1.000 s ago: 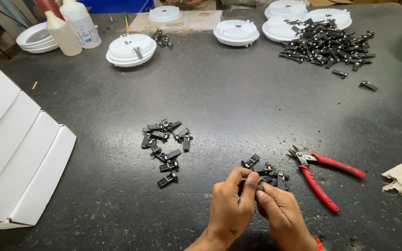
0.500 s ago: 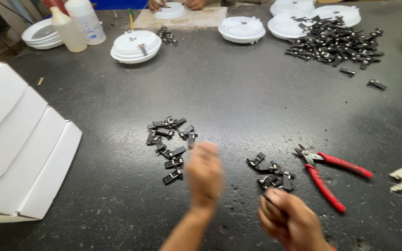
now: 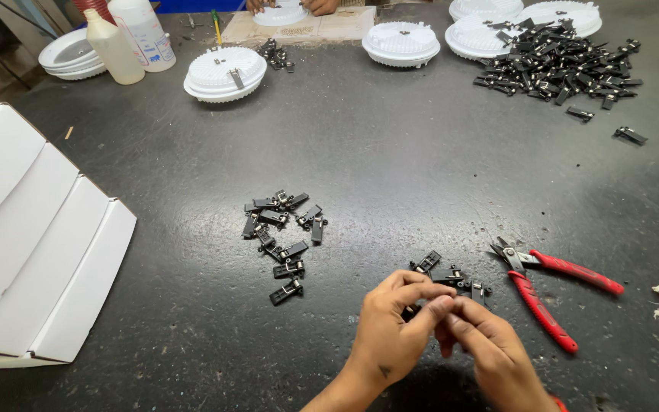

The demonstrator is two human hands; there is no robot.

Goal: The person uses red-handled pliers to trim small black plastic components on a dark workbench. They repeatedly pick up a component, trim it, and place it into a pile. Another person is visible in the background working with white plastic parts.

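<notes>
Where both hands (image 3: pixel 440 336) pinch one black clip (image 3: pixel 412 311): dark speckled worktable (image 3: pixel 390 160) (white discs (image 3: pixel 224 72) beyond).

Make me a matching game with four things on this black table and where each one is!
Things:
1. red-handled metal pliers
2. tall cream plastic squeeze bottle
3. big heap of small black plastic clips
4. folded white cardboard boxes

Places:
A. far right of the table
B. left edge of the table
C. just right of the two hands
D. far left, beside stacked white bowls

Pairs: 1-C, 2-D, 3-A, 4-B
</notes>
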